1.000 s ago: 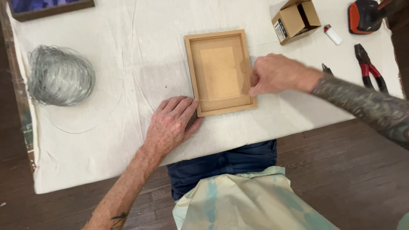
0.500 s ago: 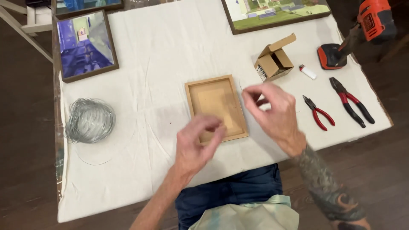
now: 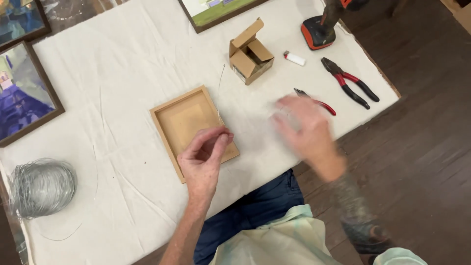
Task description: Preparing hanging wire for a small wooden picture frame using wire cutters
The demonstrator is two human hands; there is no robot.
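Head view: white cloth-covered table [image 3: 122,88], largest thing.
Frame: small shallow wooden frame [image 3: 191,128] lies face-down mid-table; no wire attached yet, it seems.
Left hand [image 3: 203,157]: pinched shut on thin silver wire strand [image 3: 219,93].
Right hand [image 3: 306,130]: blurred, grip unclear, near small red-handled pliers [image 3: 316,100].

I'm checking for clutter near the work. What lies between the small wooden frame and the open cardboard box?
In the head view, a thin wire pinched by the left hand crosses bare white cloth between wooden frame and cardboard box.
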